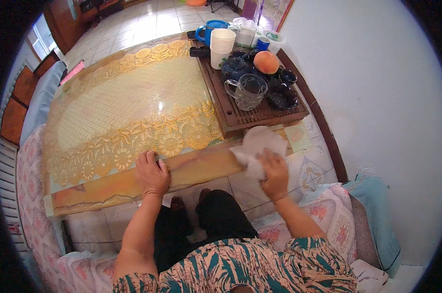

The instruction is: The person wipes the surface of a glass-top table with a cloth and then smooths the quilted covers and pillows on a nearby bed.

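Head view: right hand (274, 175), grip too blurred to tell, sits on a pale cloth (264, 141) at the near edge of the counter (201, 166), left hand (152, 175) empty, grip loosely apart, and an overlong forward swipe could jolt the tea tray (223, 105), toppling the glass mug (249, 95).

Right hand (273, 172) and cloth (261, 142) blurred, right of centre. Orange thing (196, 2) cut off at top edge; kind unclear.

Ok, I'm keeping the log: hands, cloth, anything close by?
Right hand on pale cloth. Left hand resting on marbled table edge. Loaded wooden tea tray just beyond cloth.
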### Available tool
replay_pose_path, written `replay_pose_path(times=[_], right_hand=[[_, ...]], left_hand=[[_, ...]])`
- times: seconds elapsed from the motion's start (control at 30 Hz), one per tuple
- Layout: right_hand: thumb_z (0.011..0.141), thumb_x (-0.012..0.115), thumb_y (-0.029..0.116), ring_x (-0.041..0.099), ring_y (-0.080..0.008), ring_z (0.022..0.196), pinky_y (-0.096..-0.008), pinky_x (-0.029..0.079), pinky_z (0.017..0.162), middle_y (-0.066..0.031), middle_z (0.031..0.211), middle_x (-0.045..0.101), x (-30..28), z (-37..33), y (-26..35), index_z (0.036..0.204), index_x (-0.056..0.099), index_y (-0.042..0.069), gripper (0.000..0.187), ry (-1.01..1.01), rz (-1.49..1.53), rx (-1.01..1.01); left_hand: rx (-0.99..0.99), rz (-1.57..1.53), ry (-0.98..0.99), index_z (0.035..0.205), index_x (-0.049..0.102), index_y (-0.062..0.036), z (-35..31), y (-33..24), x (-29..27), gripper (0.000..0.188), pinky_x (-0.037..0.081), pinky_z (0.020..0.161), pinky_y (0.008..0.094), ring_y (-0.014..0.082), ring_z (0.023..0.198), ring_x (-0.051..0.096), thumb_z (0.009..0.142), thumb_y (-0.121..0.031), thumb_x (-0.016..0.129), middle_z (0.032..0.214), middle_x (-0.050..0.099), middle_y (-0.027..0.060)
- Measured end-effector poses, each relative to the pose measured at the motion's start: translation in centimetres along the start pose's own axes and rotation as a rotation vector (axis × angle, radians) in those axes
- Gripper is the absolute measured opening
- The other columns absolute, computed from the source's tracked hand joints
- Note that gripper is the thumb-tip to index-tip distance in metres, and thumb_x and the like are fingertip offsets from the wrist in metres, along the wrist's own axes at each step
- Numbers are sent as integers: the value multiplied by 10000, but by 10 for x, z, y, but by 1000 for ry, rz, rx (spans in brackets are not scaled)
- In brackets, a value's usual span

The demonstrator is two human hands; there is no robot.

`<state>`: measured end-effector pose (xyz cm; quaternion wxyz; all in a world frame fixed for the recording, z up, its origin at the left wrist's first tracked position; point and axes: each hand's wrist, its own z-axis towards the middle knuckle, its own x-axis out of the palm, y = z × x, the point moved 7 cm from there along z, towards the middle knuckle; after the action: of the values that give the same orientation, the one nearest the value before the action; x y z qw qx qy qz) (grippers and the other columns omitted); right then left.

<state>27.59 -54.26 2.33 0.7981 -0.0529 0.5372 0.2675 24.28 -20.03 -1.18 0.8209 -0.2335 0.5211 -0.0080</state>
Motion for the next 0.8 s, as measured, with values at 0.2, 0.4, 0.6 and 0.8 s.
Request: replay_pose_path(times=[0.2,0.4,0.6,0.8], right_hand=[[672,718,101,479,-379,1163,-480,413,925,-124,1328,527,-15,9,-151,1267,564,155,617,-94,-306,297],[721,759,189,466,-339,1210,-547,384,913,-89,1332,530,-1,26,-217,1297,513,166,626,-99,-220,577],[789,694,172,605,-390,1016,-413,467,841,-163,1087,651,-11,22,-221,1189,569,112,424,-210,74,589],[864,595,177,643,-307,923,-416,495,737,-144,1038,649,-5,6,-259,1248,527,82,402,-196,331,810]], left_hand=[[17,-16,-25,1037,516,-47,-1,3,0,269,407,901,443,354,1051,474,790,-138,574,1113,508,159],[-9,-31,10,1039,513,-45,-2,0,4,273,405,916,438,348,1066,472,792,-143,575,1121,508,154],[4,-24,-32,1048,509,-51,-1,5,1,277,408,914,438,341,1062,476,794,-144,568,1126,505,148],[18,-47,-36,1050,506,-52,-3,4,4,282,411,911,439,341,1062,475,791,-148,566,1126,502,149]])
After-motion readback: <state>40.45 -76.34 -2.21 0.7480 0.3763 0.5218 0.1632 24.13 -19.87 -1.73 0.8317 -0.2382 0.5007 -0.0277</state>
